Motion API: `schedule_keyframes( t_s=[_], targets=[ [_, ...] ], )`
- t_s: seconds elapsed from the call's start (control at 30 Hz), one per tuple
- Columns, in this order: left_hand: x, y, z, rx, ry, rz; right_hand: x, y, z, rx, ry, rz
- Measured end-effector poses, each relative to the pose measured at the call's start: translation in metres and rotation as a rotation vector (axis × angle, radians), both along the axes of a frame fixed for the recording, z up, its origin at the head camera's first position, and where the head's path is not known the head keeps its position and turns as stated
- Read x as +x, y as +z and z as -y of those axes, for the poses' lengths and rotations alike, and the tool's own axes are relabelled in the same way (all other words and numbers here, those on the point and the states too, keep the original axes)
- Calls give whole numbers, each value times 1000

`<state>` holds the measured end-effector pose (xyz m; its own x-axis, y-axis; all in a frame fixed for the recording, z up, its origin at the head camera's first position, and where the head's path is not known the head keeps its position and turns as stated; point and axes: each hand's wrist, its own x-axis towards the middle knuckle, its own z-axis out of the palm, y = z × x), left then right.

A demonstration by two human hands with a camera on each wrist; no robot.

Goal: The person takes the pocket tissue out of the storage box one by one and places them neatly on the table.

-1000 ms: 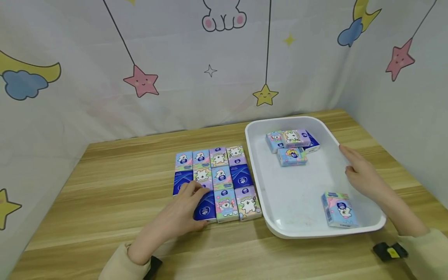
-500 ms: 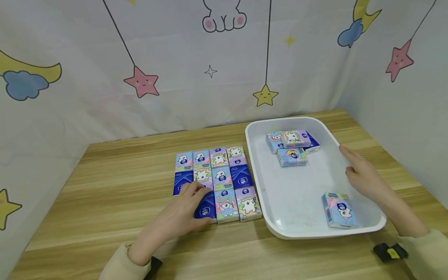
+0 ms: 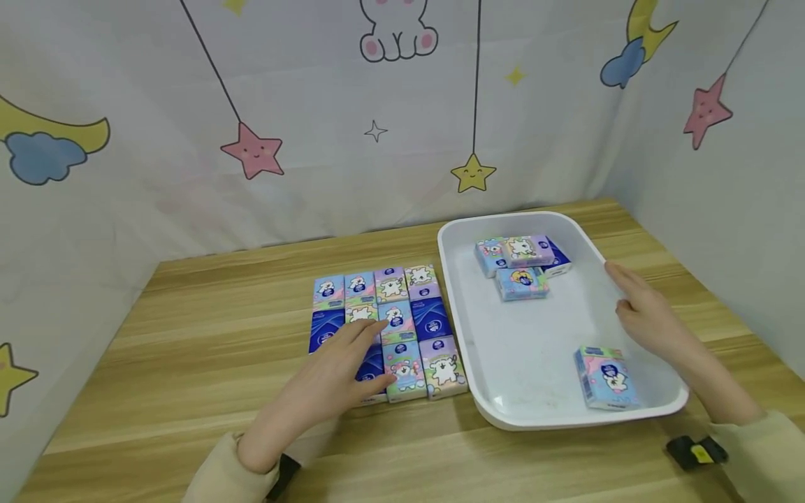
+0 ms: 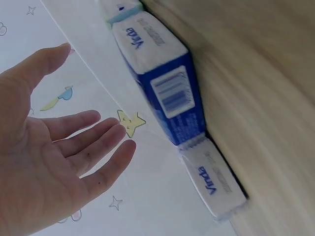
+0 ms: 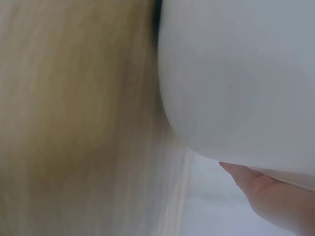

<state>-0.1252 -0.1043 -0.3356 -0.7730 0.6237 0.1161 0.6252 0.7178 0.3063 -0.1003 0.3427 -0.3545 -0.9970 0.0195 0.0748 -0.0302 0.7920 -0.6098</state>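
My left hand point(image 3: 336, 367) hovers over the near left corner of a grid of pocket tissue packs, fingers spread, holding nothing. Partly beneath it lies a dark blue tissue pack point(image 3: 371, 365). Beside that are a light blue bear-print pack point(image 3: 404, 370) and a purple-topped one point(image 3: 444, 368). From the left wrist, the palm and relaxed fingers point(image 4: 93, 152) show apart from a blue Vinda pack point(image 4: 170, 91). My right hand point(image 3: 657, 325) touches the outer right side of a white tray point(image 3: 534, 425) with extended fingers; the right wrist view shows part of that hand point(image 5: 270, 194) against the tray wall.
Inside the tray, several tissue packs point(image 3: 527, 250) cluster at the far end, and a single pack point(image 3: 606, 377) leans near the front right. The tray stands close to the grid's right side. Wood-grain table point(image 3: 220, 335) spreads to the left; a printed curtain point(image 3: 352, 175) hangs behind.
My left hand has let go of the dark blue pack at the near left, lifted, and spread its fingers slightly rightward. The right hand stays at the tray; the head view has shifted slightly.
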Motion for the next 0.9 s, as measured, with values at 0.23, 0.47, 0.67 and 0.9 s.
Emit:
schedule_keyframes(
  t_s=[0.23,0.47,0.67,0.9],
  targets=[
    [3,12,-19,1,-63,8,-1,0,1,-3,-8,33],
    [3,25,-45,15,-138,-1,-1,1,2,-5,-7,29],
    [4,36,-71,-7,-232,-12,0,1,2,-13,-13,36],
    [10,49,-104,-123,-338,-35,1,3,1,-24,-11,38]
  ],
)
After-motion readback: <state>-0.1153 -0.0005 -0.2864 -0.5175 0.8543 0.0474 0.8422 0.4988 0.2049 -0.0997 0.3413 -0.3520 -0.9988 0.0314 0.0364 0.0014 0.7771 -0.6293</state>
